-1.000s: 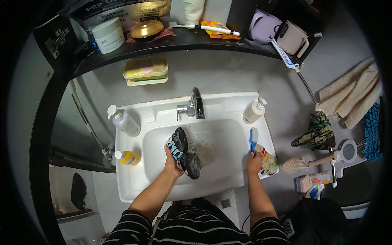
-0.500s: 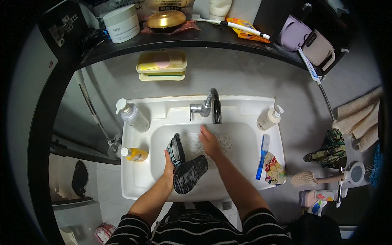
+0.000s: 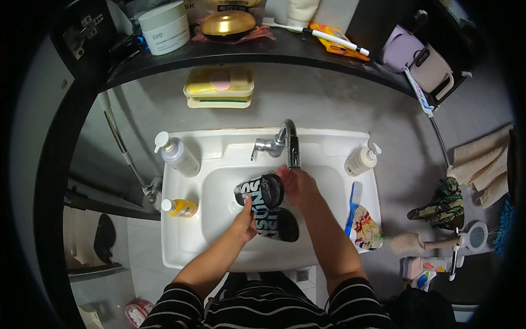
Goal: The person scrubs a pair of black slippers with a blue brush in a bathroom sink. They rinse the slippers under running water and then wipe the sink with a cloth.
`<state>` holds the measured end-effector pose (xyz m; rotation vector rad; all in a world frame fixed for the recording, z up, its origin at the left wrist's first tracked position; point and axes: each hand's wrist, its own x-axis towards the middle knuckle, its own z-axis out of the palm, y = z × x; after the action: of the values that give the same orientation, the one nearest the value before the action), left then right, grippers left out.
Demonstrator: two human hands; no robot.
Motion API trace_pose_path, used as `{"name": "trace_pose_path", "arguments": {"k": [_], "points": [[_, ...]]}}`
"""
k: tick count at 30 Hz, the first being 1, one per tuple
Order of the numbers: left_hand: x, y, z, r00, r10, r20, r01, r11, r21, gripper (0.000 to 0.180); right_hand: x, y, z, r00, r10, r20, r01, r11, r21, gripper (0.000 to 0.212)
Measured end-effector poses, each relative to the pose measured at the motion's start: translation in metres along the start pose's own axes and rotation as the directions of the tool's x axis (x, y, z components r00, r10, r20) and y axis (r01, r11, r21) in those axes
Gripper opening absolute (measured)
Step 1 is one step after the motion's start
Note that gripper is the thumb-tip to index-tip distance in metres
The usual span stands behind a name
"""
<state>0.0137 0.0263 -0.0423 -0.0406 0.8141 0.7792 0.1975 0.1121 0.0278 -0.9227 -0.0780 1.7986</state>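
Over the basin of the white sink (image 3: 219,249), my left hand (image 3: 245,223) is closed on a wet black slide slipper (image 3: 282,226) that has large pale lettering on its strap. My thumb lies against the lettered part, and the other fingers are mostly hidden behind the slipper. My right hand (image 3: 300,189) is just to the right of the slipper, directly beneath the spout of the chrome faucet (image 3: 293,151). Its fingers are loosely curved and partly apart, with nothing seen in them. Whether it touches the slipper I cannot tell.
A clear pump bottle (image 3: 178,156) and a yellow bottle (image 3: 182,208) stand on the left rim. On the right rim are a white pump bottle (image 3: 361,160), a blue brush (image 3: 353,205) and a patterned cloth (image 3: 368,229). A dark shelf (image 3: 230,52) spans above, with a soap box (image 3: 219,88) below.
My left hand has turned the slipper and carried it right, so its lettered strap now shows instead of the bare sole. My right hand has moved right, under the spout.
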Motion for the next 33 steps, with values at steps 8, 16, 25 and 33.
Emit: {"name": "trace_pose_path", "arguments": {"k": [8, 16, 25, 33], "points": [[0.001, -0.006, 0.045, 0.994, -0.069, 0.080, 0.069, 0.998, -0.007, 0.083, -0.005, -0.030, 0.022, 0.980, -0.155, 0.124, 0.198, 0.826, -0.528, 0.017], [0.045, -0.018, 0.017, 0.991, -0.037, -0.125, 0.029, 0.998, -0.060, 0.056, 0.040, 0.046, 0.071, 0.992, -0.107, 0.060, 0.109, 0.553, -0.826, 0.045], [0.022, -0.014, 0.060, 0.997, -0.074, 0.026, 0.078, 0.978, -0.193, 0.057, 0.061, 0.046, 0.044, 0.980, -0.109, 0.164, 0.195, 0.656, -0.729, 0.050], [0.071, 0.002, 0.075, 0.979, 0.097, 0.177, -0.112, 0.991, 0.077, 0.052, 0.009, -0.001, 0.022, 0.949, 0.302, 0.093, -0.212, 0.827, -0.521, 0.041]]}}
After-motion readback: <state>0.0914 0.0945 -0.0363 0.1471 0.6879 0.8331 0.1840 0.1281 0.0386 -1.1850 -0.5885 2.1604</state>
